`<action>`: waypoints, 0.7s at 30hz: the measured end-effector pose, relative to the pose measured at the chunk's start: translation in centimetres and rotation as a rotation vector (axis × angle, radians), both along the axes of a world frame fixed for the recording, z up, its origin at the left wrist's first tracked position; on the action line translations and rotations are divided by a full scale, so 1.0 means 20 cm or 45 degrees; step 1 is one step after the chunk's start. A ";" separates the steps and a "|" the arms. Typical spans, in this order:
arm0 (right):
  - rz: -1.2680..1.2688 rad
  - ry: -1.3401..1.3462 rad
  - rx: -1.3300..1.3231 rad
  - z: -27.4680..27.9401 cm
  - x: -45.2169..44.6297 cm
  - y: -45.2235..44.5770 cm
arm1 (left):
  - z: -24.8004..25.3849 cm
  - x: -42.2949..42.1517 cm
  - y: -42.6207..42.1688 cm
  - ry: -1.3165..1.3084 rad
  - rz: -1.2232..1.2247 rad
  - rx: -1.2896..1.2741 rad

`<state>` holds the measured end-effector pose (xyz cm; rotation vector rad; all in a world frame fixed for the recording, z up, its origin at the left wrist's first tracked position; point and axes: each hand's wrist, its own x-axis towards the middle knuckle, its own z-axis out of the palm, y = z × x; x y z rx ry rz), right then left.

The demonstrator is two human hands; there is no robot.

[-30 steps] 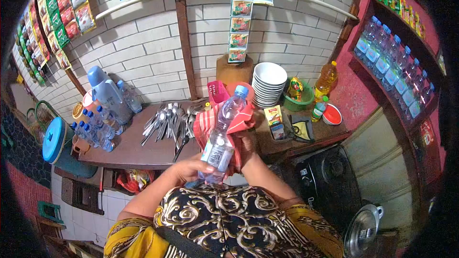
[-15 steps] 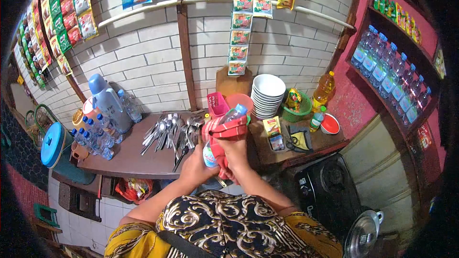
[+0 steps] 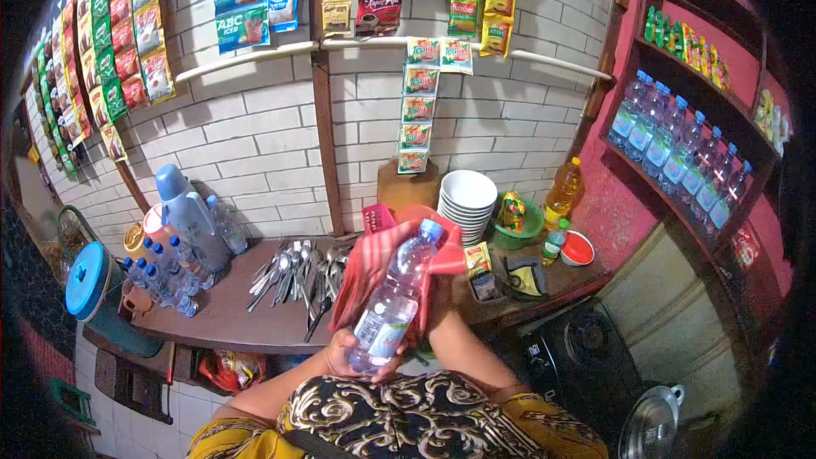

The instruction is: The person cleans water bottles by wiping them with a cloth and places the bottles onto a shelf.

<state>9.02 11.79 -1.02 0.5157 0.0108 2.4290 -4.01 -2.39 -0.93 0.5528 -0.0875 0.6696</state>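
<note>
While left hand grips bottle low, right hand holds cloth, frame centre.
Likely light, slippery, easily dented; base suits gripping.

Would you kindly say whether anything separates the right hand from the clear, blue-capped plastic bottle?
Yes: the red checked cloth appears bunched between the right hand and the bottle; the left hand touches its base directly.

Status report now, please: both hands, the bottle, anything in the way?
Left hand gripping plastic water bottle near base, blue cap up. Right hand at red checked cloth behind bottle, fingers mostly hidden. Spoons and forks on counter beyond, no obstruction seen.
</note>
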 end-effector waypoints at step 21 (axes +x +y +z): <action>-1.973 -2.028 1.408 0.30 -0.05 -0.19 | 0.06 -0.02 -0.07 2.393 1.499 0.805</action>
